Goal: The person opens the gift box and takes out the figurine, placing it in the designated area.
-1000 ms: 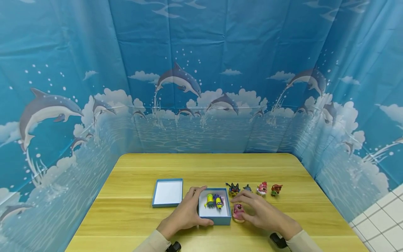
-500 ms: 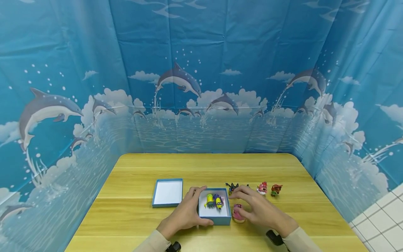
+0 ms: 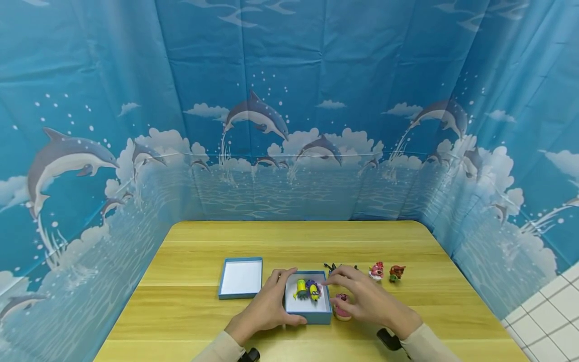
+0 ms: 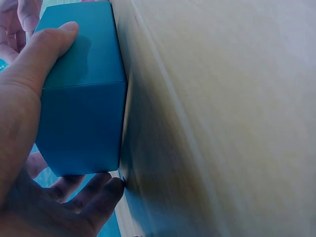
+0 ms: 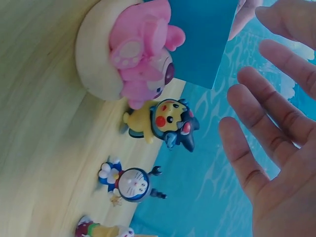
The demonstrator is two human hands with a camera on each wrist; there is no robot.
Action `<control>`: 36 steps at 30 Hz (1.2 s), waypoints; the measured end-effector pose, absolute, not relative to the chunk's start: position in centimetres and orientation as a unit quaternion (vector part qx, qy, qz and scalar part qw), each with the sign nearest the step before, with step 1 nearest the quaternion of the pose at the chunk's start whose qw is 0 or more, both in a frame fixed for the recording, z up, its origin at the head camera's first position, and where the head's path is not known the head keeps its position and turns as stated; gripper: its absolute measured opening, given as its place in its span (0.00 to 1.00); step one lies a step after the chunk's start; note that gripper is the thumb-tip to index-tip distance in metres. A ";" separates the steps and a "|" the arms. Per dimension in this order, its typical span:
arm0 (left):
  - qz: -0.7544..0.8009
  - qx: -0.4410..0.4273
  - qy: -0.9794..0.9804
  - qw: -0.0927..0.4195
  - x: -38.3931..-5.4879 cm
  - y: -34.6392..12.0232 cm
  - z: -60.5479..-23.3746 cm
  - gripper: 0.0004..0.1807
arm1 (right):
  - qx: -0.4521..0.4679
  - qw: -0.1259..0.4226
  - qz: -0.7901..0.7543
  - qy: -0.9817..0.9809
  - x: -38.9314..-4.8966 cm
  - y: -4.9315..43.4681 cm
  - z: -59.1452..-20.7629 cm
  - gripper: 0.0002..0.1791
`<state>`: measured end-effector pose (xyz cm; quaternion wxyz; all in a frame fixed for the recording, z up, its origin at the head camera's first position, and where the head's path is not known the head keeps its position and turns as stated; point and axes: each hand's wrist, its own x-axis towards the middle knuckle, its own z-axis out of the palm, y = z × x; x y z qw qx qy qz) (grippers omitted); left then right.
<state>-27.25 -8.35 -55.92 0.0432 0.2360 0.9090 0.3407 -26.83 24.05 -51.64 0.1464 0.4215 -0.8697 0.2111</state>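
Gripping the box (image 3: 318,318) in our left hand (image 3: 267,307) midway between the side edges of the counter (image 3: 190,281), we have the right hand (image 3: 373,300) loose and empty; sweeping low, it might topple the bear (image 5: 140,52) alongside.

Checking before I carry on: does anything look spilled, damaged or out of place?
Nothing looks spilled or damaged. The lid lies apart from the box, white inside up, and the two yellow toys lie loose inside the box, but neither seems odd. The pink toy sits upright.
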 end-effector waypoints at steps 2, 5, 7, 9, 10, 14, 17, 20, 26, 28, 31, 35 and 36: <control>0.340 0.236 0.909 0.042 -27.2 -8.4 -55.9 0.72 | 0.419 0.142 0.206 -0.873 -26.8 23.9 -51.5 0.22; 0.338 0.237 0.910 0.041 -27.3 -8.4 -56.0 0.72 | 0.415 0.133 0.201 -0.877 -26.9 23.5 -51.3 0.21; 0.338 0.238 0.910 0.040 -27.3 -8.4 -56.0 0.72 | 0.415 0.130 0.199 -0.878 -26.9 23.3 -51.1 0.21; 0.337 0.238 0.910 0.039 -27.3 -8.4 -56.0 0.72 | 0.418 0.129 0.197 -0.878 -27.0 23.0 -50.9 0.21; 0.337 0.238 0.910 0.039 -27.3 -8.4 -56.0 0.72 | 0.418 0.129 0.194 -0.878 -27.0 22.9 -50.8 0.21; 0.336 0.238 0.910 0.038 -27.3 -8.4 -56.0 0.72 | 0.421 0.126 0.182 -0.880 -27.1 22.5 -50.6 0.22; 0.335 0.240 0.910 0.038 -27.2 -8.4 -56.0 0.72 | 0.422 0.121 0.178 -0.880 -27.1 22.2 -50.4 0.23; 0.334 0.240 0.911 0.037 -27.2 -8.4 -56.0 0.72 | 0.423 0.116 0.175 -0.882 -27.1 21.9 -50.3 0.23; 0.333 0.240 0.911 0.036 -27.2 -8.5 -56.0 0.72 | 0.416 0.095 0.162 -0.890 -27.3 21.3 -50.0 0.21; 0.331 0.241 0.912 0.036 -27.2 -8.4 -56.1 0.72 | 0.415 0.088 0.158 -0.892 -27.3 21.1 -49.9 0.22; 0.331 0.241 0.912 0.035 -27.2 -8.4 -56.0 0.72 | 0.413 0.083 0.148 -0.895 -27.3 20.9 -49.7 0.22; 0.333 0.242 0.911 0.037 -27.2 -8.5 -56.0 0.71 | 0.411 0.079 0.140 -0.897 -27.3 20.5 -49.4 0.23; 0.333 0.242 0.911 0.037 -27.2 -8.5 -55.9 0.71 | 0.409 0.076 0.140 -0.898 -27.3 20.4 -49.4 0.23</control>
